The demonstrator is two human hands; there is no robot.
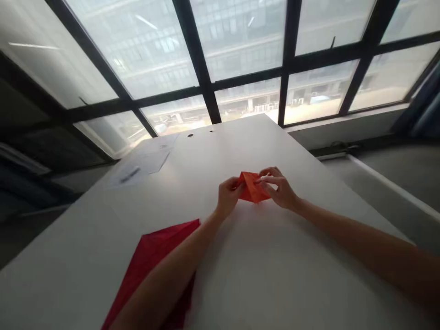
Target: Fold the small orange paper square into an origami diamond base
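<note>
A small folded piece of orange-red paper (253,187) is held up between my two hands, just above the white table (220,153). My left hand (228,195) pinches its left edge between thumb and fingers. On the other side, my right hand (277,187) has its thumb and fingertips closed on the paper's right edge. Creases and overlapping flaps show on the side facing me. Under my left forearm lies a larger dark red sheet (160,245), partly covered by the arm.
White papers (156,156) lie at the table's far left, with a dark pen-like object (130,174) on them. Two small dark holes mark the far end of the tabletop. Behind stand large dark-framed windows (240,85). A pale bar (392,185) runs along the floor at right.
</note>
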